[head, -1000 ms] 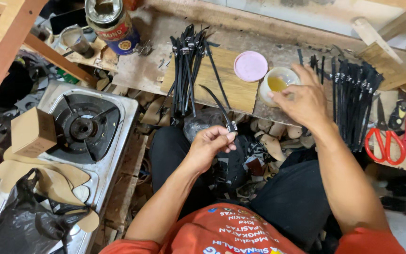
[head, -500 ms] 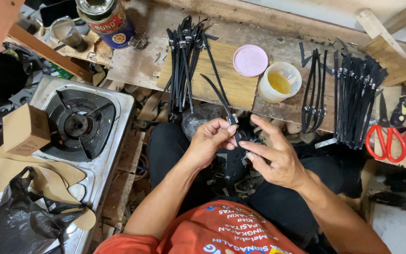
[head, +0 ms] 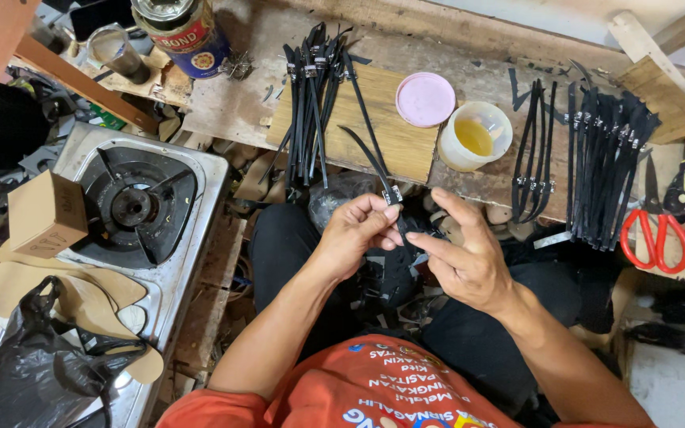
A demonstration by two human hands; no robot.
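Note:
My left hand [head: 356, 235] pinches the lower end of a thin black strap with a small metal buckle [head: 374, 165], which slants up and left over the wooden board. My right hand [head: 463, 257] is right beside it, fingers spread and touching the strap's end near the buckle. Both hands hover over my lap above dark trousers. A bundle of similar black straps [head: 311, 99] lies on the board ahead. A second, larger group of black straps [head: 600, 170] lies to the right.
An open white cup of yellow liquid [head: 475, 135] stands beside its pink lid [head: 426, 99]. Red scissors [head: 650, 231] lie at the right edge. A gas stove [head: 132, 202], cardboard box [head: 45, 214], cut sole shapes [head: 57, 285] and black bag [head: 29, 372] fill the left. A large tin [head: 182, 28] stands at the back.
My right hand left the yellow-liquid cup and came down to join my left hand at the strap's end. My left hand kept hold of the strap.

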